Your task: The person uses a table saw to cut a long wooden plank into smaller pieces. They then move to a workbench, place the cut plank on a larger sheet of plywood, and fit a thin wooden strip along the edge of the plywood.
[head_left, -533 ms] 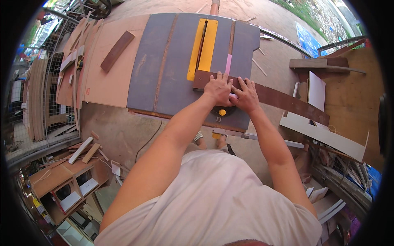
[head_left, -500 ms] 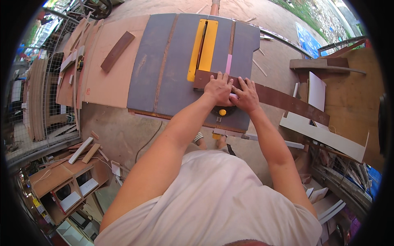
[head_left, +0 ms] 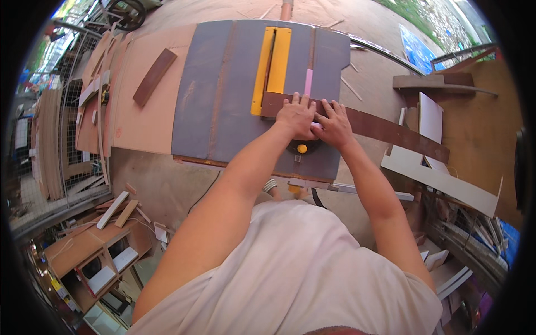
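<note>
A long brown board (head_left: 391, 133) lies crosswise on the grey top of a table saw (head_left: 202, 95). Its left end reaches over the lower part of the yellow blade insert (head_left: 280, 61), beside the slot. My left hand (head_left: 297, 117) grips the board near that end, fingers laid over the top. Close by on its right, my right hand (head_left: 334, 124) also holds the board, thumb toward the near side. Just below my hands is a dark mitre gauge with a yellow knob (head_left: 302, 148), partly covered by them. A pink strip (head_left: 308, 82) shows in the table groove beyond the board.
On the pinkish side panel (head_left: 137, 120) at left rests a short brown offcut (head_left: 155, 78). A plywood surface (head_left: 491, 128) with white panels (head_left: 431, 124) stands at right, under the board's far end. Wooden cabinets (head_left: 72, 248) and scraps sit lower left.
Both hands and the brown board have slid slightly forward over the saw table, so the board's end covers more of the yellow insert. The grip looks the same.
</note>
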Available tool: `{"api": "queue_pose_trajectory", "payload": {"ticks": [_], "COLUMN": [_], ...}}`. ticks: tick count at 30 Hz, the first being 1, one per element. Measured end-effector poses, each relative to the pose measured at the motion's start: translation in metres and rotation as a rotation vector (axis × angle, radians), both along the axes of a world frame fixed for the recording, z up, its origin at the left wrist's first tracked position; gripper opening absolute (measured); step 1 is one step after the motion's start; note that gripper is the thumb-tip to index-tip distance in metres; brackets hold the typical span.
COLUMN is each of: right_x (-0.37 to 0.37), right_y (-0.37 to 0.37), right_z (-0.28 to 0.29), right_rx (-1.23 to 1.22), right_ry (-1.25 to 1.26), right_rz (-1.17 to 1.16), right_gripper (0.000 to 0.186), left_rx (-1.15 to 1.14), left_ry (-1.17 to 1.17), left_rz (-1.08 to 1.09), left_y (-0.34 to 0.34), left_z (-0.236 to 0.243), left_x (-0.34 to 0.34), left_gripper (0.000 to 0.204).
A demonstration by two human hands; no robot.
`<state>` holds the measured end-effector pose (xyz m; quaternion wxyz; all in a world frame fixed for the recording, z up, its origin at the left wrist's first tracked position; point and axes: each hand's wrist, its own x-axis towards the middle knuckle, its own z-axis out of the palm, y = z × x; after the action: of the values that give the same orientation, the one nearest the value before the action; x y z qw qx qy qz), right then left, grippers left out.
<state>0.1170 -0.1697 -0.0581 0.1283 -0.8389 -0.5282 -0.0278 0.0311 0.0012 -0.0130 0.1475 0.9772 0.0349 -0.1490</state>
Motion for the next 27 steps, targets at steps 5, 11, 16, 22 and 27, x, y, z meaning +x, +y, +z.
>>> {"api": "queue_pose_trajectory", "payload": {"ticks": [5, 11, 16, 22, 27], "right_x": [0.014, 0.030, 0.033, 0.033, 0.041], "right_y": [-0.015, -0.036, -0.033, -0.038, -0.029], "right_z": [0.020, 0.033, 0.023, 0.019, 0.021], "right_rx": [-0.206, -0.377, -0.267, -0.297, -0.289], "right_ry": [0.186, 0.063, 0.067, 0.037, 0.027], "right_rz": [0.081, 0.041, 0.168, 0.190, 0.191], "right_gripper": [0.071, 0.093, 0.092, 0.089, 0.088], "left_rx": [-0.007, 0.015, -0.007, 0.022, 0.029], "left_ry": [0.036, 0.038, 0.053, 0.158, 0.228], "left_rz": [0.003, -0.012, -0.008, 0.010, 0.000], "left_y": [-0.001, -0.001, -0.004, -0.005, 0.007], "left_z": [0.007, 0.007, 0.009, 0.012, 0.011], "left_x": [0.000, 0.000, -0.010, -0.030, -0.019], "left_gripper": [0.104, 0.105, 0.105, 0.095, 0.089]}}
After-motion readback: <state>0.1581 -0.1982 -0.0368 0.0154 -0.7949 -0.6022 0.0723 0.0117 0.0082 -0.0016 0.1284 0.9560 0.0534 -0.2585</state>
